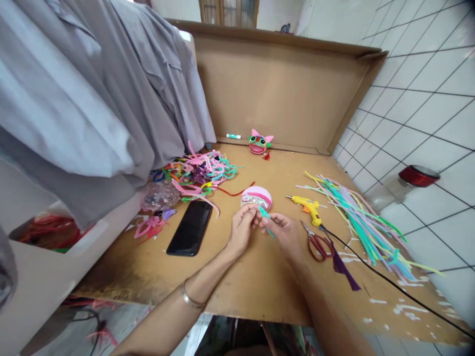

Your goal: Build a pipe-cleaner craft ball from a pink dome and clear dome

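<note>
My left hand (pixel 242 227) and my right hand (pixel 282 230) meet at the middle of a brown cardboard work surface (pixel 260 277). Both pinch at a round pink craft piece (pixel 256 197) with a clear glittery face. My right hand's fingers are closed on a thin teal strip (pixel 265 216) that slants across the fingertips. My left hand's fingers are closed on the pink piece's near edge. A metal bangle (pixel 190 298) sits on my left wrist.
A black phone (pixel 190 227) lies left of my hands. Right of them are red scissors (pixel 318 243), a yellow glue gun (pixel 308 206) with a black cord, and several pastel strips (pixel 365 225). A tangle of coloured strips (pixel 202 170), a finished pink mask (pixel 259 143) and grey cloth (pixel 92 99) lie behind.
</note>
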A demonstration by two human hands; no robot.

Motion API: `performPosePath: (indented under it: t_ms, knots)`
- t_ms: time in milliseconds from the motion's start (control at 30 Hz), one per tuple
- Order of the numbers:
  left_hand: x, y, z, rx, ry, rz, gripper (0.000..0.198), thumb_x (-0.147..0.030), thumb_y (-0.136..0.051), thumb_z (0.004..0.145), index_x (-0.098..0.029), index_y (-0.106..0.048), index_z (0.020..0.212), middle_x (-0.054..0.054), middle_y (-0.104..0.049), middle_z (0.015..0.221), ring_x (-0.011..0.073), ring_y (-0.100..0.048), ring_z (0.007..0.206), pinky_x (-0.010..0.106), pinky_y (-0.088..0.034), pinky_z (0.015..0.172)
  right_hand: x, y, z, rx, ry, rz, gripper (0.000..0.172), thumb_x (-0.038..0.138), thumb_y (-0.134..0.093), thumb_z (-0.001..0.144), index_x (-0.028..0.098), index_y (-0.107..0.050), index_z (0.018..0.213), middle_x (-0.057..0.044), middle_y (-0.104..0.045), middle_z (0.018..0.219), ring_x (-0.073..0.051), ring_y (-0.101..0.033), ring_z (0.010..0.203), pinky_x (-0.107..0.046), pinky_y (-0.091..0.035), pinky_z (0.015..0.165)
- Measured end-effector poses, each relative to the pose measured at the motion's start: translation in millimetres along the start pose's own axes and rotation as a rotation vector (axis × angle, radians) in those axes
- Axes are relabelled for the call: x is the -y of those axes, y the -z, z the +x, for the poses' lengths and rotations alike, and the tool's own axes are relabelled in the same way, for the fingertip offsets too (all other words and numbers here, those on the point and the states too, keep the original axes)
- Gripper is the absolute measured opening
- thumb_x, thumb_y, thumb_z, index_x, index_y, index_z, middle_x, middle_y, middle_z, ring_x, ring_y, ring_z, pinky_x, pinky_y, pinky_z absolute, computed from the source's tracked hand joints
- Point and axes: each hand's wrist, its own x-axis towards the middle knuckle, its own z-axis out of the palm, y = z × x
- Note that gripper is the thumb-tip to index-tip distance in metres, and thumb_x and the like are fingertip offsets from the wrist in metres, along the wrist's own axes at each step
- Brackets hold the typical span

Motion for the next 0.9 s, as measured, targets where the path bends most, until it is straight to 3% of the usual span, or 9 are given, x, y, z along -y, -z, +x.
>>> performPosePath:
  t_ms: [200,533,667,900]
  knots:
    - [1.9,0.4,-2.3,0.036,-0.040,0.036,0.029,-0.045,-0.063,0.081,-0.017,-0.057,0.077,-0.002,-0.057,0.061,0.0107,-0.051,0.056,0.025,-0.040,0.057,-0.2,-0.8,-1.9,-0.039,0.053,-0.103,0.026,0.045,-0.072,0.064,0.021,-0.065,0.063,0.000,-0.064,0.059,-0.013,-0.056,0.054,-0.026,-0.046,0.056]
    - [-1.0,-0.4,-2.9,-0.037,-0.098,0.113,0.030,-0.044,-0.065,0.079,-0.016,-0.058,0.074,-0.002,-0.056,0.062,0.0100,-0.049,0.060,0.022,-0.041,0.062,-3.6,-4.6,-9.1,-0.102,0.222,-0.365,0.024,0.043,-0.061,0.076,0.020,-0.062,0.069,0.001,-0.058,0.060,-0.013,-0.050,0.057,-0.024,-0.041,0.055]
    - [-3.0,-0.6,-3.6,-0.060,-0.098,0.121,0.030,-0.044,-0.068,0.077,-0.015,-0.059,0.073,-0.002,-0.056,0.064,0.0097,-0.049,0.061,0.023,-0.041,0.063,1.4,-2.5,-9.1,-0.008,0.152,-0.274,0.025,0.044,-0.065,0.074,0.019,-0.063,0.073,0.000,-0.061,0.064,-0.013,-0.054,0.060,-0.024,-0.045,0.060]
    - [-6.3,-4.7,-6.7,0.020,-0.027,0.062,0.037,-0.049,-0.069,0.075,-0.015,-0.057,0.071,-0.004,-0.052,0.057,0.0081,-0.047,0.051,0.022,-0.040,0.053,-4.1,4.5,-1.7,0.126,-0.026,0.090,0.031,0.050,-0.070,0.072,0.019,-0.066,0.071,-0.001,-0.065,0.066,-0.014,-0.059,0.062,-0.026,-0.049,0.064]
